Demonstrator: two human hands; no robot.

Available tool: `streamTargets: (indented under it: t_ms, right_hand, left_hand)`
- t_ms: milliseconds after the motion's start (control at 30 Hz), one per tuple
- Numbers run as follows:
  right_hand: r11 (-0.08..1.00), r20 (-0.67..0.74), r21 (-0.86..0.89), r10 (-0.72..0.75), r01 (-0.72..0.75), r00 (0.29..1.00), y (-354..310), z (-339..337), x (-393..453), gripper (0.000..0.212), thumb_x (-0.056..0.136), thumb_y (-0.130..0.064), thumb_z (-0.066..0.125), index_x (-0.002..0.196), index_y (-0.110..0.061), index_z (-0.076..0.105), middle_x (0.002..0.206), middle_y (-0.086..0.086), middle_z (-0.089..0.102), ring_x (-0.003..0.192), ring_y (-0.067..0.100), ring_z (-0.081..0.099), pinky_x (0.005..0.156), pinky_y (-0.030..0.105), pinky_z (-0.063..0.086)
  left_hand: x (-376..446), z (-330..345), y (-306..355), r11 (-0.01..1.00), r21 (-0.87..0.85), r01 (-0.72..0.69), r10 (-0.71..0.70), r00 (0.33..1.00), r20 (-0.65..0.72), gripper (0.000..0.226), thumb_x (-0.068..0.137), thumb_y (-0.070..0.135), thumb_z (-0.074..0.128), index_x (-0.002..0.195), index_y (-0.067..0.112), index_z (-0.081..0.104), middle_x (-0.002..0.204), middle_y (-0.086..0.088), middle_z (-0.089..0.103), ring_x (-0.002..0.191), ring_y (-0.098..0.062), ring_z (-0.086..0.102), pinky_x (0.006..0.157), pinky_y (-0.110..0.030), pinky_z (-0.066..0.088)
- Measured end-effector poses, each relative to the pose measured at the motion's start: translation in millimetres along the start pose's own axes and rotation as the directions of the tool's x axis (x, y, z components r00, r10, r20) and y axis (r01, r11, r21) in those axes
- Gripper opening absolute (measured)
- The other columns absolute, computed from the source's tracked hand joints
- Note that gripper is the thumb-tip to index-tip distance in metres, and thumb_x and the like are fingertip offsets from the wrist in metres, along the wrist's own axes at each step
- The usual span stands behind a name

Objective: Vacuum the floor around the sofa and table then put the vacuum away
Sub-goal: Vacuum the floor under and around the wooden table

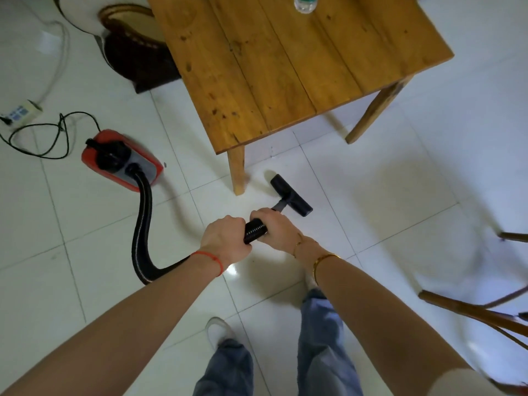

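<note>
I grip the ribbed hose point(255, 231) with left hand point(225, 238) and right hand point(274, 228), both wrapped tight; its nozzle point(291, 195) sits near the table leg point(237, 170). The hose flexes (light, I judge), so holding close steers best.

Dim room, glare on floor tiles point(233, 270), edges warped, blurred.
</note>
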State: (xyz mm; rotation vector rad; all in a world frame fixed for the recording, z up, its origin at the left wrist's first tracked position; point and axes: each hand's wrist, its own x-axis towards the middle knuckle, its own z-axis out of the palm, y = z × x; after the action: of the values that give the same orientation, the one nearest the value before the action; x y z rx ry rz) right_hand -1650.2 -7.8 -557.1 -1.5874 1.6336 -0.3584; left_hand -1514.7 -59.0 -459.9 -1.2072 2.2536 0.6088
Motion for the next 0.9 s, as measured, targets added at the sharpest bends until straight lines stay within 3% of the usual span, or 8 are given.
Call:
streamTargets:
  t_ms: [300, 500, 800, 900]
  right_hand:
    - [0.996, 0.058, -0.069, -0.057, 0.060, 0.997, 93.2, -115.0, 32.8, 0.016, 0.076, -0.004, 0.065, 0.088, -0.007, 0.057, 0.081, 0.008, 0.055, 0.078, 0.023, 0.053, 0.069, 0.035, 0.046]
    - [0.993, 0.077, -0.083, -0.075, 0.082, 0.994, 139.4, -171.7, 67.0, 0.018, 0.076, -0.004, 0.069, 0.090, -0.005, 0.057, 0.081, 0.007, 0.055, 0.080, 0.024, 0.055, 0.072, 0.033, 0.047]
    - [0.992, 0.093, -0.112, -0.045, 0.056, 0.995, 160.9, -196.1, 78.5, 0.024, 0.078, -0.011, 0.073, 0.096, -0.011, 0.057, 0.091, 0.007, 0.059, 0.081, 0.016, 0.052, 0.075, 0.021, 0.043]
    - [0.990, 0.111, -0.107, -0.075, 0.087, 0.991, 149.9, -183.6, 71.6, 0.024, 0.077, -0.009, 0.073, 0.094, -0.009, 0.057, 0.089, 0.008, 0.059, 0.081, 0.017, 0.053, 0.073, 0.024, 0.044]
  left_hand:
    - [88.9, -36.5, 93.7, 0.990, -0.125, 0.071, -0.081, 0.994, -0.078, 0.015, 0.082, 0.025, 0.057, 0.094, 0.016, 0.057, 0.088, -0.003, 0.060, 0.078, -0.023, 0.061, 0.061, -0.026, 0.040]
    - [151.6, -60.5, 130.8, 0.985, -0.145, 0.096, -0.114, 0.986, -0.122, 0.011, 0.082, 0.023, 0.057, 0.090, 0.017, 0.054, 0.075, 0.000, 0.048, 0.069, -0.020, 0.051, 0.058, -0.027, 0.037]
    - [176.9, -72.1, 153.3, 0.986, -0.131, 0.100, -0.118, 0.983, -0.138, 0.014, 0.084, 0.024, 0.058, 0.095, 0.017, 0.056, 0.076, 0.000, 0.048, 0.069, -0.019, 0.050, 0.059, -0.027, 0.038]
    - [161.1, -64.9, 144.6, 0.983, -0.144, 0.110, -0.129, 0.983, -0.129, 0.012, 0.082, 0.023, 0.057, 0.091, 0.016, 0.054, 0.074, 0.000, 0.047, 0.067, -0.019, 0.049, 0.057, -0.027, 0.037]
